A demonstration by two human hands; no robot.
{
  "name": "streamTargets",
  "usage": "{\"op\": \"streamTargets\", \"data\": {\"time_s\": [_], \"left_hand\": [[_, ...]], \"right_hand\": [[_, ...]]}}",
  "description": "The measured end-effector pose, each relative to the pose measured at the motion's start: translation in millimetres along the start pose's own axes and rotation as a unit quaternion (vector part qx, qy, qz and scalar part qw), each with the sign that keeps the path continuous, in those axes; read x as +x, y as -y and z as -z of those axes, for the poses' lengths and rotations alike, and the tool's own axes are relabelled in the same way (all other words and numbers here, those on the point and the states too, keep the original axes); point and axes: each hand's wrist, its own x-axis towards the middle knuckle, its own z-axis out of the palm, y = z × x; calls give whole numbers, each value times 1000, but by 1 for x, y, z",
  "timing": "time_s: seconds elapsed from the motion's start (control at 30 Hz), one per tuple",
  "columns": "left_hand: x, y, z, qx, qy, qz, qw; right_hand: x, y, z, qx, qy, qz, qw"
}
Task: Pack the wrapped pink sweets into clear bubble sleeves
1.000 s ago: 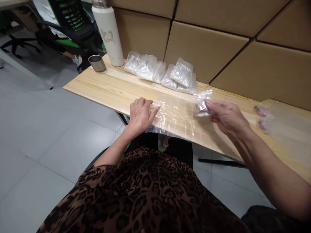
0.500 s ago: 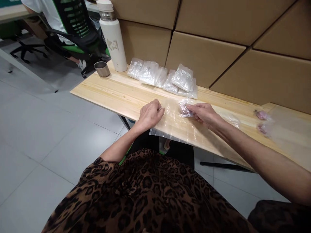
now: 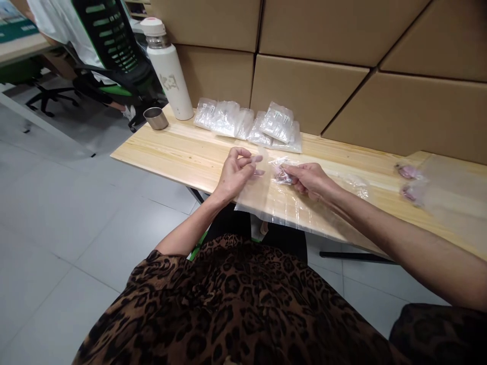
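Observation:
My left hand (image 3: 236, 175) holds the edge of a clear plastic bag (image 3: 253, 195), its fingertips showing through the film and the thumb on the near side. The bag lies flat over the front edge of the wooden table. Just to the right, my right hand (image 3: 310, 178) pinches a small clear packet (image 3: 281, 171) with something pinkish inside. The packet is close to the bag's left part; whether it touches the film I cannot tell. More clear film (image 3: 353, 185) lies beyond my right wrist.
Several filled clear bags (image 3: 224, 117) lie along the back of the table (image 3: 148, 149). A white bottle (image 3: 170, 76) and a metal cup (image 3: 155, 118) stand at the left. Cardboard boxes (image 3: 308, 91) form a wall behind. Two pinkish packets (image 3: 409, 171) lie at the right. A person sits on a chair (image 3: 110, 40) beyond.
My left hand's fingers have spread from a closed curl and now show through the lifted bag edge. My right hand keeps the packet, slightly further left in view. The view has shifted a little.

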Motion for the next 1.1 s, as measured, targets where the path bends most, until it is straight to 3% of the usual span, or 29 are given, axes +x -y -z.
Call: {"op": "streamTargets", "data": {"time_s": [0.17, 0.27, 0.33, 0.4, 0.47, 0.6, 0.73, 0.83, 0.9, 1.0, 1.1], "left_hand": [[7, 12, -24, 54, 58, 10, 997], [11, 22, -33, 170, 116, -55, 977], [11, 23, -37, 289, 143, -108, 940], [9, 22, -41, 401, 167, -144, 889], [8, 19, -45, 471, 186, -157, 848], [6, 19, -50, 518, 181, -159, 821], [8, 23, -46, 488, 162, -153, 844], [13, 24, -38, 434, 79, -124, 889], [16, 22, -34, 383, 31, -60, 921], [20, 16, -34, 257, 27, 70, 963], [19, 10, -44, 149, 16, 126, 981]], "right_hand": [[-9, 2, -1, -17, 8, -4, 1000], [-12, 1, 5, -35, 29, 6, 999], [-10, 0, 14, -59, 49, 29, 997], [-8, 0, 28, -125, 50, 85, 987], [-6, 1, 42, -215, 9, 177, 960], [-8, -1, 53, -274, -54, 338, 899], [-5, -15, 36, -302, 13, 351, 886], [1, -28, 24, -320, 9, 356, 878], [3, -35, 21, -316, -18, 369, 874], [2, -42, 20, -316, -62, 386, 865], [-1, -44, 24, -311, -59, 374, 872]]}}
